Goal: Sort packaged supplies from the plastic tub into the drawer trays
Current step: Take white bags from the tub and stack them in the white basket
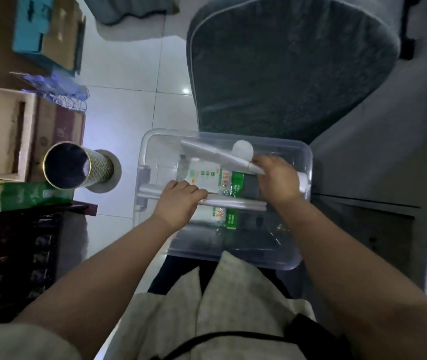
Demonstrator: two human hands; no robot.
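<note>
A clear plastic tub (303,162) rests in front of me, partly on a grey cushioned chair. Inside lie white and green packets (207,178) and long silvery tube packages. My left hand (178,203) is closed around one long silver tube (235,203) that lies across the tub. My right hand (277,178) grips the end of a second silver-white tube (212,152), which slants up to the left. A round white item (243,149) sits behind that tube. No drawer trays are in view.
A dark grey chair cushion (285,68) fills the upper middle. On the left stand a cylindrical tin (69,165), cardboard boxes (7,133), a teal box (33,24), a green packet (25,196) and a dark rack (15,268). White floor tiles (126,110) lie between.
</note>
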